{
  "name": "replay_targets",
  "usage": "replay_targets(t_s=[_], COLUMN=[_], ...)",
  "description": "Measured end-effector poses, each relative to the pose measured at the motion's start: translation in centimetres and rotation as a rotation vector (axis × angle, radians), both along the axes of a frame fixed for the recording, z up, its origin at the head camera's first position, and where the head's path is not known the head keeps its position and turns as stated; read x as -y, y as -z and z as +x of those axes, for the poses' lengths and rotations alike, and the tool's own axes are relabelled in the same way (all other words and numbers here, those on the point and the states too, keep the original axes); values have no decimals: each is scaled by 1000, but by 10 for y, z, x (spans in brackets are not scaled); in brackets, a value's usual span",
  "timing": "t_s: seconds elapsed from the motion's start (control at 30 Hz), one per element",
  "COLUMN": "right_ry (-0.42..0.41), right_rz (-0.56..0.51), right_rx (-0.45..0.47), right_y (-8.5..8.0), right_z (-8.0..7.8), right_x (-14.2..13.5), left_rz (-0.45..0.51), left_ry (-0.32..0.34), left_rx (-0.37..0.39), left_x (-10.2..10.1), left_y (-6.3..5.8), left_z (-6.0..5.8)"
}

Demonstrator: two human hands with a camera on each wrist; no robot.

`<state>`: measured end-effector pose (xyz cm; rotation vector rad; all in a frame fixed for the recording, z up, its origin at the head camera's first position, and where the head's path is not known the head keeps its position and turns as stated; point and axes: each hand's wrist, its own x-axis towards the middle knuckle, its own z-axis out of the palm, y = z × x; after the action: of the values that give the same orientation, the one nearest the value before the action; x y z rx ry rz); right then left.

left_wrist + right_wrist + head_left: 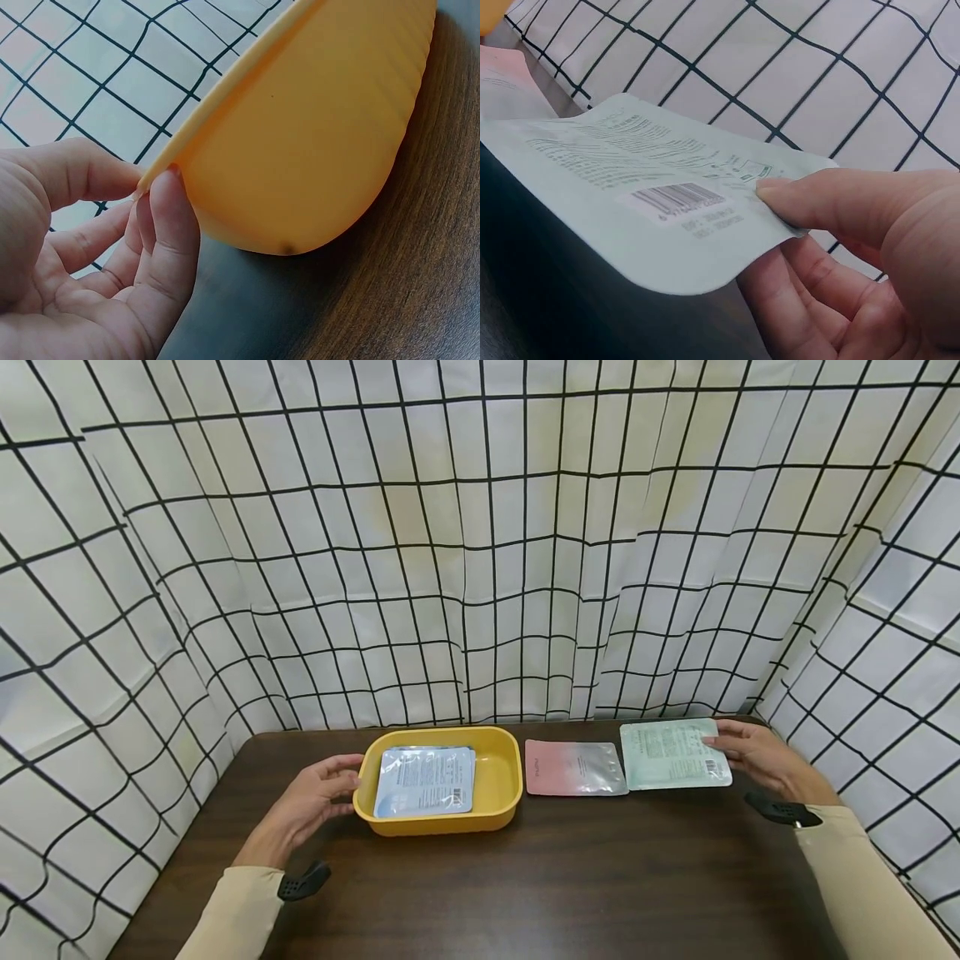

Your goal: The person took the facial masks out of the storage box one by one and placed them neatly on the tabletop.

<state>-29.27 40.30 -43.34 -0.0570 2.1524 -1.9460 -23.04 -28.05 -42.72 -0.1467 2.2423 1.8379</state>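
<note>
My left hand (323,795) pinches the left rim of a yellow plastic basin (498,781) between thumb and fingers; the left wrist view shows the grip on the rim (217,97). Inside the basin lies a light blue printed sachet (426,782), with the edge of another seeming to show beneath it. At the right, my right hand (761,760) pinches the right edge of a pale green flat sachet (671,753), thumb on top and fingers under. In the right wrist view the green sachet (682,247) is raised at its near end, its barcode facing up.
Between basin and green sachet, a pink-to-silver sachet (573,768) lies flat on the dark wooden table (480,893). The green sachet's left edge meets or slightly overlaps it. White cloth walls with black grid lines (480,568) stand behind and at both sides.
</note>
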Motion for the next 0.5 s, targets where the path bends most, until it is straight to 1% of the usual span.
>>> replay_targets(t_s=[0.23,0.37,0.4,0.5], right_ry=[-20,-16,-11,5], right_rz=[9,49,59,90], right_rx=[33,44,45,45], right_y=[1,4,5,7], right_z=[-1,-4,-5,-8], right_x=[-6,-5,-5,-4], left_rz=[4,5,3,4], left_ry=[-6,-12,-4,-13], left_rx=[0,7,4,10], left_x=[0,-1,-1,-1], left_y=[-2,-1,-1,-1], left_z=[1,1,1,1])
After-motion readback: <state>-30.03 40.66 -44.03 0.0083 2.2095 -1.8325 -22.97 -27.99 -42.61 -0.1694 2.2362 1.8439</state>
